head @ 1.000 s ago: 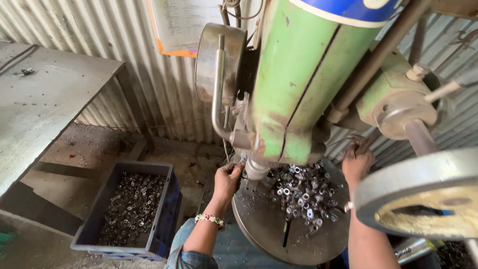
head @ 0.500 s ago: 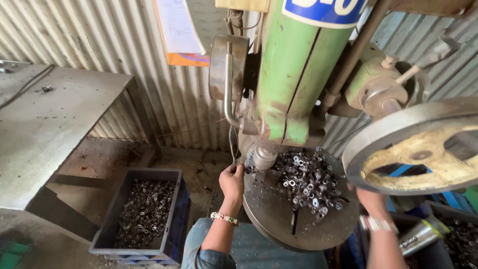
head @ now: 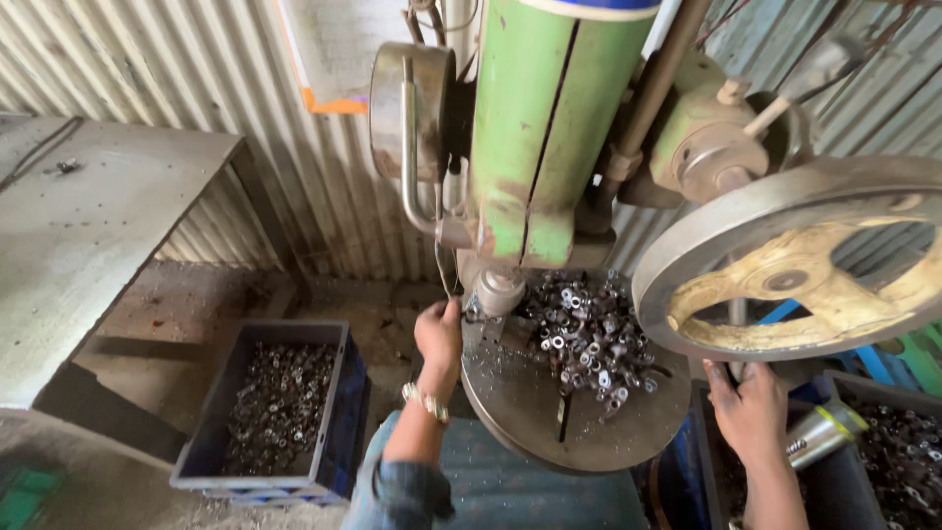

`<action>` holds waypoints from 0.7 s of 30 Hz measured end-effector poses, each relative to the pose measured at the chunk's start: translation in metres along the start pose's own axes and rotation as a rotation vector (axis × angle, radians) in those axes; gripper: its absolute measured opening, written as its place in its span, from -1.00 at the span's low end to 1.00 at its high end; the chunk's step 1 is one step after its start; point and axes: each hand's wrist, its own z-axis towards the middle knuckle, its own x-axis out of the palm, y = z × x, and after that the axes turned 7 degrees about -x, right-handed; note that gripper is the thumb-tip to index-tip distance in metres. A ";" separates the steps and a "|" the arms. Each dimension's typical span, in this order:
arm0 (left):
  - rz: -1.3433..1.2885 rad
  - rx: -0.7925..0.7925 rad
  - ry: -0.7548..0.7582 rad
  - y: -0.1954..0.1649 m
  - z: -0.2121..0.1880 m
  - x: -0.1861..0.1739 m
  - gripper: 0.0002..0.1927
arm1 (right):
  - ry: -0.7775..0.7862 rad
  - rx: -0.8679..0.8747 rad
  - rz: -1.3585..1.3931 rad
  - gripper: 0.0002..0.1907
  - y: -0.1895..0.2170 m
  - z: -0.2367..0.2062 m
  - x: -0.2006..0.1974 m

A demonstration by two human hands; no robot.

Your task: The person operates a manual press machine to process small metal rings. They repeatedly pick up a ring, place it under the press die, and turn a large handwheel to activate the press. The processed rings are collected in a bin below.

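A big green drill machine stands over a round metal table. The round table is dark grey and has a thin slot cut in it. A heap of small shiny metal rings lies on the back part of it, just under the machine. The silver drill tip hangs at the left edge of the heap.

The left hand is up at the left rim of the round table, right beside the drill tip. Its fingers are curled in at a small part there, but the part is too tiny to make out, so it cannot be told if the hand really holds it. A bead bracelet sits on that wrist.

The right hand is low, just past the right rim of the table and under a big grey wheel with a yellow middle. Its fingers are spread open and hold nothing.

The front half of the round table is bare. A blue crate full of the same little parts sits on the floor well to the left. A grey bench top is farther left. The wall behind is wavy sheet metal. A shiny can lies near the right hand.
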 end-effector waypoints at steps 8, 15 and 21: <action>-0.165 0.065 -0.244 0.011 -0.007 -0.014 -0.66 | -0.053 -0.100 0.032 -0.73 -0.019 0.005 0.013; -0.461 -0.429 -0.174 0.029 0.077 -0.150 -0.36 | -0.040 -0.254 -0.118 -0.76 -0.007 0.008 0.010; 0.254 0.330 -0.423 0.059 0.015 -0.125 -0.71 | -0.091 -0.307 -0.007 -0.79 0.002 0.008 0.015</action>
